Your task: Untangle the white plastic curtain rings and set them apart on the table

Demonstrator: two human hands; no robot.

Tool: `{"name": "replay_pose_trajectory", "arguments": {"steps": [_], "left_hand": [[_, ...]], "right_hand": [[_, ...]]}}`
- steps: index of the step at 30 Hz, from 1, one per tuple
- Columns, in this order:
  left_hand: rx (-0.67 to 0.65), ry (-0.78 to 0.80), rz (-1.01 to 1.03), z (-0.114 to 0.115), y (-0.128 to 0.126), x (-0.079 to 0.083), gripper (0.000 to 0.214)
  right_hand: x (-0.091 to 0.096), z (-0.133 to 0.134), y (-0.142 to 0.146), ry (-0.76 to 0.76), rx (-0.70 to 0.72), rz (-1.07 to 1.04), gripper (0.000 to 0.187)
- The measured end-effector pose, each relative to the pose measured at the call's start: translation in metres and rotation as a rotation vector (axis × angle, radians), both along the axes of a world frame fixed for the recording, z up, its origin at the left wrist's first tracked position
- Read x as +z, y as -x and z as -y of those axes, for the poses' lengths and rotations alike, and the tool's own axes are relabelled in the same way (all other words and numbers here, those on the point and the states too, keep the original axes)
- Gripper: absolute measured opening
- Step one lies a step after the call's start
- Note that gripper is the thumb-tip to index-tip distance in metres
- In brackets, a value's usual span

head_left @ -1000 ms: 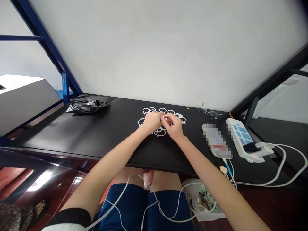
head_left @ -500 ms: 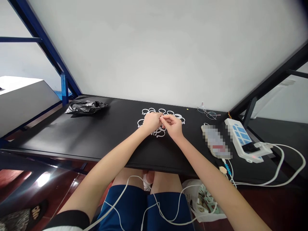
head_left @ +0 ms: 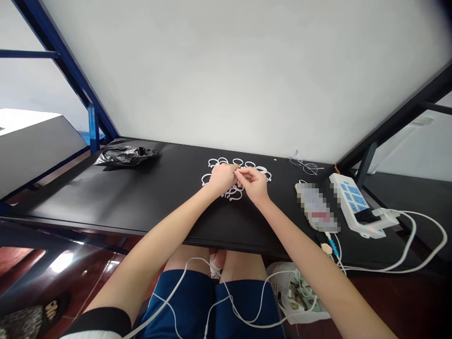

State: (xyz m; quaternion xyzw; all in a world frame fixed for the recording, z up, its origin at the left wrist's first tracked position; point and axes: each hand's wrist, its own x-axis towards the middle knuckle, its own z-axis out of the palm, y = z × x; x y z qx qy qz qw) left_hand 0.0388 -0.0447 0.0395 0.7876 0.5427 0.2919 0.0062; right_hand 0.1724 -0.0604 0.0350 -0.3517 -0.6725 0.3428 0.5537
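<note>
Fingertip to fingertip, my left hand (head_left: 223,177) and my right hand (head_left: 253,182) meet over the middle of the black table (head_left: 162,188). Both are closed in a pinch; whatever lies between the fingers is hidden or too small to make out. Several white ring-shaped loops (head_left: 236,193) with small knobbed ends lie on the table around and under my hands. One such loop (head_left: 205,179) rests just left of my left hand, and others lie beyond my fingers. A flatter white bundle (head_left: 261,169) is beside my right hand.
A crumpled black plastic bag (head_left: 126,156) lies at the left. To the right are eyeglasses (head_left: 304,164), a phone (head_left: 317,207) with a cable, and a white power strip (head_left: 353,202). White cables (head_left: 192,260) cross my lap. A white plastic bag (head_left: 300,318) sits below the table.
Both hands keep the same pinch in nearly the same place. The view has tilted very slightly; the loops lie as before.
</note>
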Motion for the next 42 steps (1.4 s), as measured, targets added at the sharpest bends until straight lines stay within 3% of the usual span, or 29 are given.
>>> {"name": "replay_pose_trajectory", "arguments": {"steps": [29, 32, 37, 42], "left_hand": [[0.001, 0.008, 0.0, 0.003, -0.002, 0.002, 0.014], [0.002, -0.054, 0.031, 0.005, -0.003, 0.002, 0.013], [-0.054, -0.151, 0.107, 0.007, -0.004, 0.002, 0.028], [-0.107, -0.219, 0.09, 0.004, -0.003, -0.002, 0.026]], "right_hand": [[0.0, -0.003, 0.001, 0.074, 0.058, -0.072, 0.022], [0.0, -0.003, 0.001, 0.08, 0.015, -0.089, 0.024], [0.001, -0.011, -0.006, 0.075, -0.18, -0.175, 0.029], [-0.001, -0.02, -0.013, 0.168, -0.249, -0.223, 0.032]]}}
